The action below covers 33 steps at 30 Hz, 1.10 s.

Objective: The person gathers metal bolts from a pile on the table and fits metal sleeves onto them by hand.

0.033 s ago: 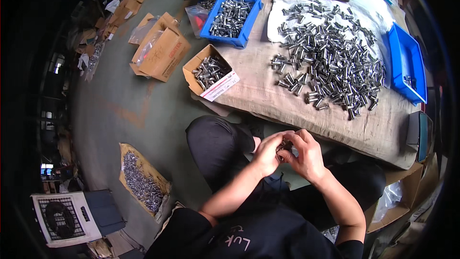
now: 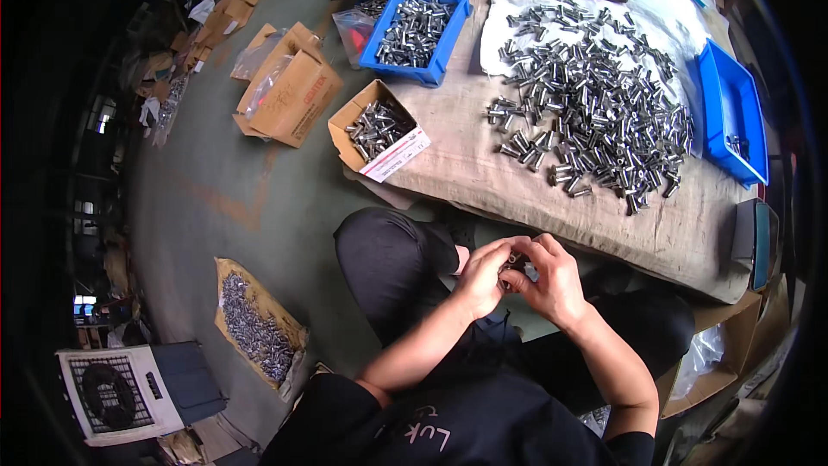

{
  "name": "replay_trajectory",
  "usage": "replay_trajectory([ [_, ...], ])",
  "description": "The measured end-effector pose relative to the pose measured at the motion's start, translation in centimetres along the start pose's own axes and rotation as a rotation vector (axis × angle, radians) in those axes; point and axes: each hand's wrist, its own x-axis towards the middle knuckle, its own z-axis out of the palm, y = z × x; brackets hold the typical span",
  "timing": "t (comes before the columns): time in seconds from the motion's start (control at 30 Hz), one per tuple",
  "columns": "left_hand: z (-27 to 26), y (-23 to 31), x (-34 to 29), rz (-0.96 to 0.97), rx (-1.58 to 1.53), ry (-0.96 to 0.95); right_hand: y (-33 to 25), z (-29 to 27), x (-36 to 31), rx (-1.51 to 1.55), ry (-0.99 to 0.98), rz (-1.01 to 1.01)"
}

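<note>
My left hand (image 2: 481,280) and my right hand (image 2: 554,283) meet above my lap, just off the near edge of the table (image 2: 466,151). Between them is a cluster of small dark metal fasteners (image 2: 512,267), mostly covered by the fingers. The left fingers curl around the cluster from the left. From the right, the right hand closes over it, its thumb pressed against the pieces. Beyond the hands, a large heap of shiny metal bolts (image 2: 604,116) with round heads lies spread over a white cloth (image 2: 496,39) and the table cover.
A blue bin (image 2: 437,76) and an open carton (image 2: 345,125), both filled with bolts, stand at the table's left side. At the right edge a blue tray (image 2: 733,91) holds a few pieces. Cardboard boxes (image 2: 297,103) and a sheet of small metal parts (image 2: 259,328) sit on the floor.
</note>
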Motion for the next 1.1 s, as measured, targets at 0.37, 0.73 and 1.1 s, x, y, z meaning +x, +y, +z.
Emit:
replay_trajectory([
  [0.37, 1.4, 2.0, -2.1, 0.200, 0.207, -0.097, 1.2, -0.9, -0.4, 0.976, 0.000, 0.425],
  [0.73, 2.1, 2.6, -3.1, 0.587, 0.623, 0.021, 0.9, -1.2, -0.6, 1.287, 0.018, 0.439],
  [1.1, 1.9, 2.5, -3.1, 0.565, 0.564, -0.001, 0.8, -0.8, -0.8, 1.320, 0.042, 0.410],
])
